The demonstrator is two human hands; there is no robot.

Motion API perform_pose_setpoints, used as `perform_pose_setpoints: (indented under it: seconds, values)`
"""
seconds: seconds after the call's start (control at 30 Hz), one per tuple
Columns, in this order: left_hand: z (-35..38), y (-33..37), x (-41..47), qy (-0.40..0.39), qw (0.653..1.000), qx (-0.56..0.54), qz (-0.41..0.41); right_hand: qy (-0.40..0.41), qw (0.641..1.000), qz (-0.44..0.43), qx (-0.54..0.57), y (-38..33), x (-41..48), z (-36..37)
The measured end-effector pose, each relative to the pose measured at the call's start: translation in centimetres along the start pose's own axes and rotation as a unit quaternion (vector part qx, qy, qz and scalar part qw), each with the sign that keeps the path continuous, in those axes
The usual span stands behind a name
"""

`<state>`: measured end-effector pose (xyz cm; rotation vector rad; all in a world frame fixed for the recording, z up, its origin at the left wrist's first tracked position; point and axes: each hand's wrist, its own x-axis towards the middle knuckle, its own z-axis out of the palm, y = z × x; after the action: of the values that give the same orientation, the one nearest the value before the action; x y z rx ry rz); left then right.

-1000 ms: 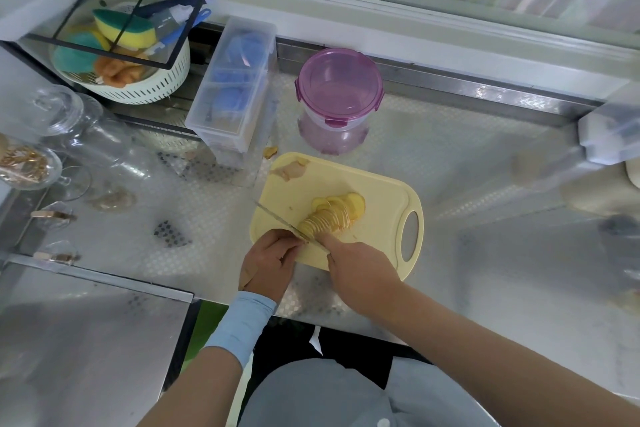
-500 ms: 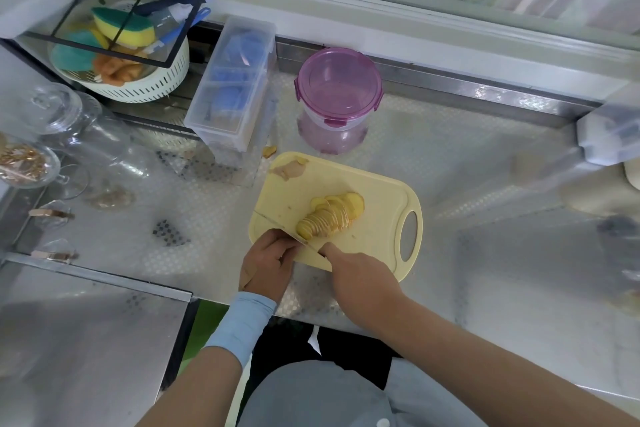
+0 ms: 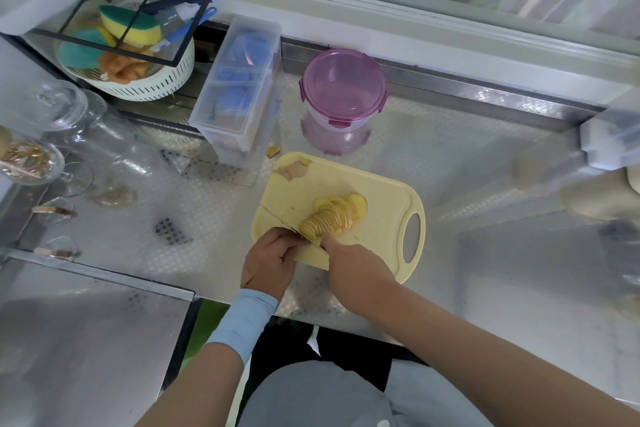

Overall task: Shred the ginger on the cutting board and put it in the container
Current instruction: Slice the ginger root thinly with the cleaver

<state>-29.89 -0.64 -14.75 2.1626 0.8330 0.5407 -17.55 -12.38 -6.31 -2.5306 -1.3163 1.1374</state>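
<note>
Ginger (image 3: 334, 217) lies as a fanned row of thin slices in the middle of the yellow cutting board (image 3: 381, 198). The slices lean on one another, and the row runs from the knife up and to the right. The board is flat on the desk (image 3: 467, 156), with its handle hole to the right.

Knife (image 3: 282, 221): the blade is edge-down on the board, slanting from far left to near right and touching the near end of the slice row. The right hand (image 3: 353, 262) grips the handle, which is hidden in the fist, with the forefinger stretched toward the blade. The left hand (image 3: 273, 260) is on the near side of the blade, fingers curled with their tips against it. Cannot tell whether anything is held under them. There is a pale blue cuff (image 3: 244, 319) on the left wrist.

Container (image 3: 343, 90): round, clear purple, lid on, standing on the desk just beyond the board's far edge. Between it and the slices, peel scraps (image 3: 292, 170) lie on the board's far left corner. One more scrap (image 3: 273, 151) lies on the desk beside that corner.

Left of the container, a clear compartment box (image 3: 242, 80) with blue contents stands close to the same corner. Farther left, a white slotted basket (image 3: 145, 80) of sponges sits under a black wire rack (image 3: 194, 28). Glass jars (image 3: 69, 107) stand at the desk's left edge.
</note>
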Motion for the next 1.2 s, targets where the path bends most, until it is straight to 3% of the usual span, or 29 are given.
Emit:
perform_pose_setpoints:
  seconds: [0.57, 1.2]
  values:
    - [0.2, -0.5, -0.3, -0.001, 1.000, -0.024, -0.007, -0.011, 0.999, 0.015, 0.026, 0.0, 3.1, 0.8]
    - [0.5, -0.5, -0.3, 0.022, 1.000, -0.002, 0.010, 0.042, 0.999, -0.015, 0.022, 0.1, 0.3, 0.1]
